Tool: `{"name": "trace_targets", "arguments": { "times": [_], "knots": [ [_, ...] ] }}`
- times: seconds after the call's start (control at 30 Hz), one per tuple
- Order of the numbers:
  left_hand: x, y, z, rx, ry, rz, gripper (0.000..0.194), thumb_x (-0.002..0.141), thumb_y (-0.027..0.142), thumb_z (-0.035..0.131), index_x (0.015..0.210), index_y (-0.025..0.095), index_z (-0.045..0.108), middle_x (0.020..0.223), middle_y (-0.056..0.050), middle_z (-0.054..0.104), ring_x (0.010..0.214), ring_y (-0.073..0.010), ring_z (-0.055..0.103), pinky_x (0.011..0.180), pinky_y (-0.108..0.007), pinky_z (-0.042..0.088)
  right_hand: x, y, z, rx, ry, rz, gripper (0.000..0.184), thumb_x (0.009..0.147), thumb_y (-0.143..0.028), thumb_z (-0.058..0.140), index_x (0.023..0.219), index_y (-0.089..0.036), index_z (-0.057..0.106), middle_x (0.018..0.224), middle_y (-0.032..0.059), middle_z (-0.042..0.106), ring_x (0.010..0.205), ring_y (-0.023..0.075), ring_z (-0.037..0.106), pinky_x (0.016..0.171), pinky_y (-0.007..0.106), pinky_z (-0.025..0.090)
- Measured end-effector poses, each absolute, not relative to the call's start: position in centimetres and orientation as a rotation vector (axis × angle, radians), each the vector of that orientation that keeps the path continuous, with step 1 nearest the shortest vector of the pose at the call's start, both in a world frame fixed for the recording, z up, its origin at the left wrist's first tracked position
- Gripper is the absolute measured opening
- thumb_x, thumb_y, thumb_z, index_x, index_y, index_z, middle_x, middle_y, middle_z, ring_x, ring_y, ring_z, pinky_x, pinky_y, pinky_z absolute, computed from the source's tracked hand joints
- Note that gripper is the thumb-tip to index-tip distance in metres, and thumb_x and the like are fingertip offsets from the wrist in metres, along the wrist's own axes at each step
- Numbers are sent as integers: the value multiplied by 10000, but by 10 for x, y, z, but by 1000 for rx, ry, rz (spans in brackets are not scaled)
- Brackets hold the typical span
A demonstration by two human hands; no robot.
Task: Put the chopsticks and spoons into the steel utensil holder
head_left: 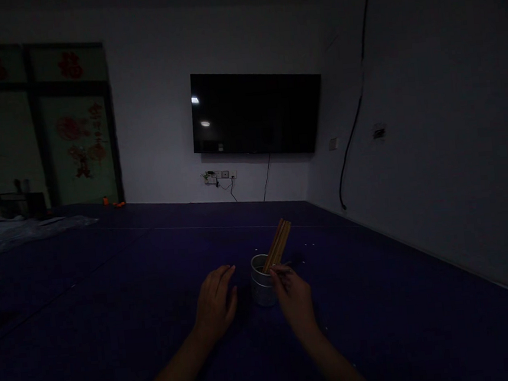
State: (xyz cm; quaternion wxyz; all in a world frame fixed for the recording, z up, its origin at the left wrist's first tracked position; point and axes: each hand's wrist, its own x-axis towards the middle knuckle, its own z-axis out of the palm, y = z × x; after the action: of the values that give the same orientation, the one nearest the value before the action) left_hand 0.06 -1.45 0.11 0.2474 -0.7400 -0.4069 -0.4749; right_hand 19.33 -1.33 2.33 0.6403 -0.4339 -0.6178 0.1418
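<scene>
A grey metal cup [263,284] stands upright on the dark blue surface. Several wooden chopsticks [278,244] lean out of it, tilted to the right. Against the right side of its rim is my right hand [293,294], with thumb and fingers pinched together close to the lower visible part of the chopsticks. What the pinch holds is too dark to make out. Left of the cup, my left hand [214,300] rests low over the surface, fingers stretched out and holding nothing. A gap separates it from the cup.
Small pale bits [310,245] lie on the blue surface [156,294] beyond and right of the cup. Clear plastic sheeting [39,230] is at the far left, with small orange items [119,204] near the back edge. A television [256,113] hangs on the wall.
</scene>
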Motion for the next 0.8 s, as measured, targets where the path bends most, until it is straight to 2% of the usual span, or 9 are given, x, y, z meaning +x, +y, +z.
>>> {"name": "trace_targets", "arguments": {
  "times": [0.1,0.23,0.33,0.43,0.57,0.63,0.7,0.8],
  "knots": [
    [1,-15,1,-2036,-1114,-1284,446,869,215,433,1314,202,411,1178,-102,572,1115,-212,513,921,-386,459,194,-14,23,-1023,-1426,318,292,815,-432,511,841,-179,653,801,88,707,708,211,665,619,302,506],
    [1,-15,2,-2048,-1105,-1279,427,866,207,438,1293,188,433,1167,-104,579,1114,-209,512,904,-374,472,196,-14,22,-1086,-1478,298,303,831,-433,489,891,-187,657,704,56,690,623,198,646,583,290,482],
    [1,-15,2,-2071,-1098,-1275,420,868,208,435,1288,192,439,1160,-105,582,1106,-211,520,901,-382,475,196,-16,24,-1117,-1509,258,329,846,-437,460,937,-186,652,703,50,679,631,192,636,584,281,465],
    [1,-15,2,-2084,-1098,-1273,413,872,213,429,1285,203,440,1163,-103,578,1101,-216,525,902,-397,475,194,-22,29,-1148,-1480,220,371,841,-453,465,1039,-186,630,735,40,668,608,171,609,558,264,439],
    [1,-14,2,-2091,-1118,-1275,406,874,215,428,1280,204,444,1157,-101,580,1091,-216,531,896,-396,477,195,-29,33,-1173,-1305,113,516,818,-498,499,1206,-161,541,703,11,608,549,141,532,544,259,419],
    [1,-14,1,-2098,-1125,-1284,410,875,218,427,1285,205,438,1154,-102,581,1090,-216,532,897,-397,476,196,-28,32,-1165,-1205,29,605,792,-520,533,1273,-157,477,827,46,622,640,160,545,616,291,445],
    [1,-14,0,-2103,-1129,-1289,413,875,222,428,1288,207,436,1152,-103,582,1093,-219,531,899,-401,475,196,-24,27,-1159,-1171,-24,769,728,-547,600,1354,-162,375,1065,119,601,814,208,569,724,349,460],
    [1,-13,0,-2102,-1138,-1282,409,871,222,436,1280,206,440,1149,-103,583,1095,-221,529,898,-404,476,195,-11,11,-1174,-1250,-6,1057,616,-562,694,1441,-138,188,1351,218,417,1100,301,503,898,443,410]
  ]
}}
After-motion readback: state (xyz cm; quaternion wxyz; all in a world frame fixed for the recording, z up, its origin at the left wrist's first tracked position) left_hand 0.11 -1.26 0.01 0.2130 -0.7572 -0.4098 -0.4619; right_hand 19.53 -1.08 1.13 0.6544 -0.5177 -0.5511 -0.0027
